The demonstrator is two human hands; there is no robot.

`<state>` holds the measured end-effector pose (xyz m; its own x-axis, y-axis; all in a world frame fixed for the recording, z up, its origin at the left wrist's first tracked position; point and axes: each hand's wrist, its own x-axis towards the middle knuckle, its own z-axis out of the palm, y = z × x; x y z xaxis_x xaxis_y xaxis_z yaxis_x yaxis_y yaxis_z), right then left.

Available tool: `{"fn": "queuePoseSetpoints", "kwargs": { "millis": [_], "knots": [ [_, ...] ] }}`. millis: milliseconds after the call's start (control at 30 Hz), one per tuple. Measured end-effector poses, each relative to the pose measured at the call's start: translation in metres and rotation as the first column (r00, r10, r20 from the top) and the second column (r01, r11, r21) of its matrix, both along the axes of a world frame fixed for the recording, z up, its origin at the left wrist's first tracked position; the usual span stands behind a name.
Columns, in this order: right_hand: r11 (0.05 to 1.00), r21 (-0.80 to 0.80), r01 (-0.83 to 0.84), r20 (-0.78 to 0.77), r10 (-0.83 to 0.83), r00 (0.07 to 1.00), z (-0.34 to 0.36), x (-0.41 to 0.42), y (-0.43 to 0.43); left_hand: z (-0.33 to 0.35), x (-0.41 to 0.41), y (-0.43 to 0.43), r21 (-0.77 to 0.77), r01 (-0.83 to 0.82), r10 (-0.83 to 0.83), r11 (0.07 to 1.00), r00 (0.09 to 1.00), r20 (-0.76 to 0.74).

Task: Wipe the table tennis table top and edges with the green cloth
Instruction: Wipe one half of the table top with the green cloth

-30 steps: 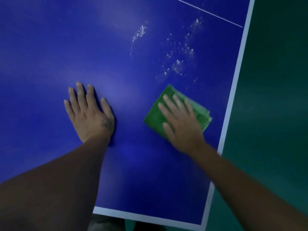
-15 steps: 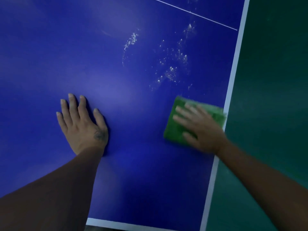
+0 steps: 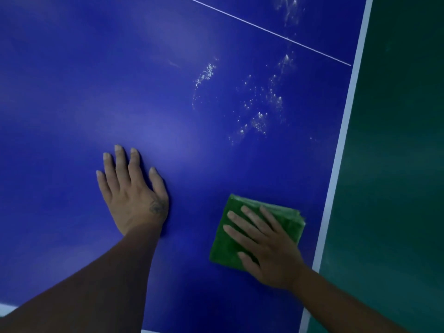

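The blue table tennis table top (image 3: 168, 80) fills most of the view, with a white edge line (image 3: 341, 145) down its right side. A folded green cloth (image 3: 230, 239) lies flat on the top near that edge. My right hand (image 3: 266, 246) presses on the cloth with straight, spread fingers. My left hand (image 3: 133, 191) rests flat on the bare blue surface to the left of the cloth. White specks and smears (image 3: 259, 109) dot the surface beyond the cloth.
A thin white line (image 3: 264, 30) crosses the top at the far end. Dark green floor (image 3: 396, 164) lies beyond the right edge. The table's near white edge (image 3: 7, 308) shows at the bottom left.
My right hand has slid the cloth back from the right edge line and toward me. The view has shifted, so the specks sit farther from the cloth. My left hand stays flat.
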<state>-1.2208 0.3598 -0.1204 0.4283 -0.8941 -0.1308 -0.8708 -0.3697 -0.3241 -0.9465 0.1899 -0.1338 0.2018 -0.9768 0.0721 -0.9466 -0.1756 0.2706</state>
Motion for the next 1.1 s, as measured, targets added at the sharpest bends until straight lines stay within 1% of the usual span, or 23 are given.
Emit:
{"fn": "queuePoseSetpoints", "kwargs": {
  "millis": [67,133,200,300,400,467,567,667,767,833,900,1000,1100],
  "knots": [
    [0.996,-0.002,-0.093,0.01,0.093,0.996,0.0,0.0,-0.029,0.0,0.0,0.0,0.001,0.005,-0.005,1.0,1.0,0.003],
    [0.991,-0.008,-0.137,0.003,0.137,0.991,0.001,-0.008,-0.077,-0.001,0.0,0.001,-0.005,0.015,-0.015,1.0,1.0,0.009],
    [0.997,-0.027,-0.077,-0.008,0.077,0.997,0.003,-0.013,-0.129,-0.001,0.0,0.001,-0.006,0.017,-0.016,1.0,1.0,0.011],
    [0.991,-0.096,0.096,-0.049,-0.101,0.994,0.007,-0.012,-0.197,0.0,0.0,0.0,0.003,0.016,-0.016,1.0,1.0,0.007],
    [0.967,-0.154,0.203,-0.091,-0.218,0.972,0.007,0.0,-0.234,0.0,0.001,0.0,-0.004,0.015,-0.015,1.0,1.0,0.004],
    [0.954,-0.168,0.249,-0.115,-0.27,0.956,0.004,0.011,-0.234,-0.001,0.002,0.0,-0.011,0.023,-0.023,1.0,1.0,-0.007],
    [0.934,-0.16,0.321,-0.119,-0.341,0.933,0.005,0.031,-0.206,0.003,0.002,-0.001,0.0,0.027,-0.027,1.0,0.999,-0.026],
    [0.939,-0.136,0.315,-0.09,-0.329,0.94,0.007,0.059,-0.159,0.01,0.005,0.0,0.0,0.027,-0.027,1.0,0.994,-0.109],
    [0.952,-0.124,0.28,-0.075,-0.29,0.954,0.003,0.086,-0.122,0.011,0.011,-0.001,-0.059,0.027,-0.037,0.998,0.985,-0.168],
    [0.947,-0.112,0.302,-0.057,-0.31,0.949,0.002,0.098,-0.116,0.012,0.017,-0.007,-0.1,0.036,-0.056,0.994,0.977,-0.207],
    [0.943,-0.119,0.31,-0.044,-0.317,0.947,0.002,0.102,-0.132,0.013,0.026,-0.025,-0.138,0.051,-0.087,0.989,0.959,-0.271],
    [0.932,-0.151,0.329,-0.042,-0.338,0.94,0.004,0.105,-0.179,0.016,0.034,-0.069,-0.175,0.115,-0.17,0.978,0.922,-0.347],
    [0.92,-0.176,0.349,-0.021,-0.358,0.934,0.001,0.105,-0.233,0.013,0.031,-0.129,-0.183,0.156,-0.21,0.971,0.923,-0.323]
  ]
}}
